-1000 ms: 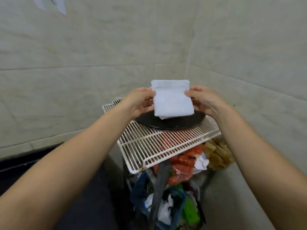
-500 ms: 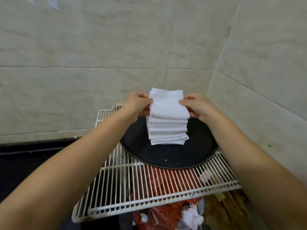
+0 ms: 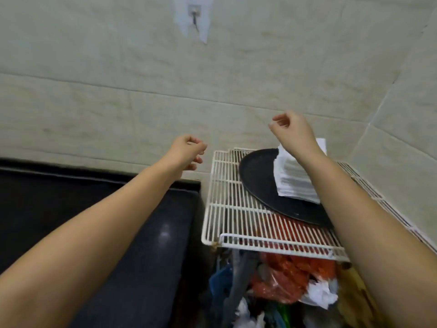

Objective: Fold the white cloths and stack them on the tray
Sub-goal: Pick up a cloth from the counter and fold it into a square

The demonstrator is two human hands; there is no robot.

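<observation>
A stack of several folded white cloths stands on a round black tray, which rests on a white wire rack. My right forearm crosses in front of the stack and hides its right side. My right hand is raised above and left of the stack, fingers loosely curled, holding nothing. My left hand hovers left of the rack over the dark counter's edge, fingers loosely curled and empty.
A black countertop lies on the left below the tiled wall. Under the rack sits a heap of plastic bags, red, white and blue. The side wall closes the corner on the right.
Both hands have let go of the top folded cloth, which now lies on the stack. They have lifted away to the left, and the view has swung left.
</observation>
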